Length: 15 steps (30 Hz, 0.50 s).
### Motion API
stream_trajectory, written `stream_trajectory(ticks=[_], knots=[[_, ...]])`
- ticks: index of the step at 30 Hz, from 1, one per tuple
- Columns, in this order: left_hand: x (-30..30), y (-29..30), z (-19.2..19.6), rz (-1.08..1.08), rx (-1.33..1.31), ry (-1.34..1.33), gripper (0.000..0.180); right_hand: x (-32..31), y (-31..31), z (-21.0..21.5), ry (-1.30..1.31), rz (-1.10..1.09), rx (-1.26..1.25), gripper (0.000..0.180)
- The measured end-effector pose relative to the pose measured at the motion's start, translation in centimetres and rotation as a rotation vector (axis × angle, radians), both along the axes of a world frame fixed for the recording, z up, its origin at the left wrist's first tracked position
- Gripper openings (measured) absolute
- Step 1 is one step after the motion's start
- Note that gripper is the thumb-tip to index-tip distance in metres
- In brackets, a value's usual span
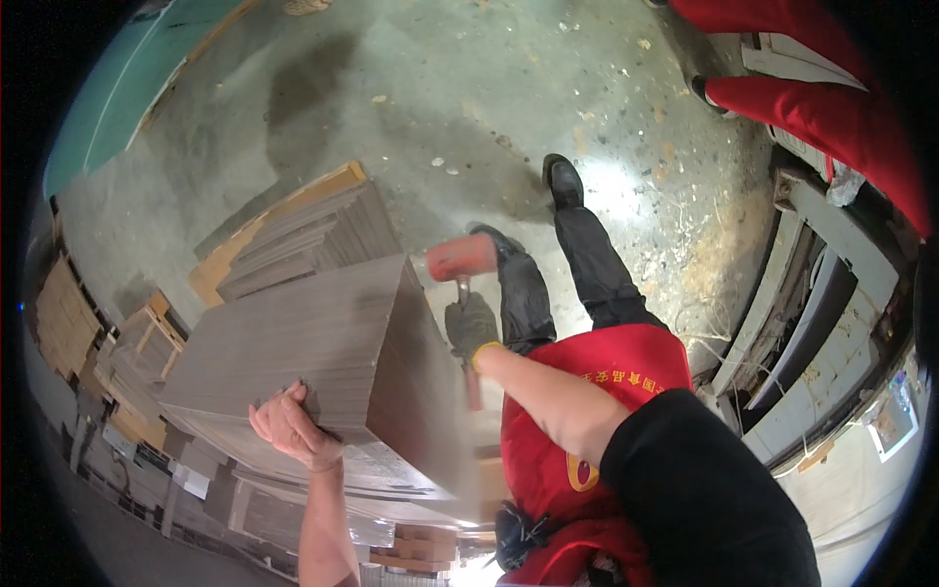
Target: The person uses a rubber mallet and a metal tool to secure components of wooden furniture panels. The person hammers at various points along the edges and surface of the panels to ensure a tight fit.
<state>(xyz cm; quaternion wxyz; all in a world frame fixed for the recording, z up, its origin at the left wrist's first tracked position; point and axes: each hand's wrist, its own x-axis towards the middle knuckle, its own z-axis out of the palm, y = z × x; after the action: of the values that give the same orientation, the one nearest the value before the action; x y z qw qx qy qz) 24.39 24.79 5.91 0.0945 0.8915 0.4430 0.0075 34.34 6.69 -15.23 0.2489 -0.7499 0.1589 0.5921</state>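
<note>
My right hand (471, 326), in a dark grey glove with a yellow cuff, is wrapped round the handle of a mallet. The mallet (462, 257) has a thick red cylindrical head, a little blurred, and a red grip end showing below my fist. It is beside the right side of a tall stack of grey-brown boards (293, 328), and a small gap shows between head and stack. Bare, my left hand (295, 428) rests on the near top edge of this stack, fingers bent but not gripping anything.
Lower boards (308, 240) lie stacked behind, on a wooden sheet. More board piles (142, 357) stand at left. A worn grey metal frame (831, 293) is at right. Another person's red-trousered legs (802, 112) are at upper right. Bits of debris dot the concrete floor (460, 117).
</note>
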Motion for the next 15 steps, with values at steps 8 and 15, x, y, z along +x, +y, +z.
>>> stream_trajectory(ticks=[8, 15], knots=[[-0.3, -0.1, -0.2, 0.010, 0.013, 0.009, 0.036, -0.2, -0.1, 0.1, -0.078, 0.139, 0.019, 0.034], [-0.4, -0.2, 0.2, 0.029, 0.003, -0.024, 0.035, 0.5, 0.7, 2.0, 0.087, 0.084, 0.039, 0.032]])
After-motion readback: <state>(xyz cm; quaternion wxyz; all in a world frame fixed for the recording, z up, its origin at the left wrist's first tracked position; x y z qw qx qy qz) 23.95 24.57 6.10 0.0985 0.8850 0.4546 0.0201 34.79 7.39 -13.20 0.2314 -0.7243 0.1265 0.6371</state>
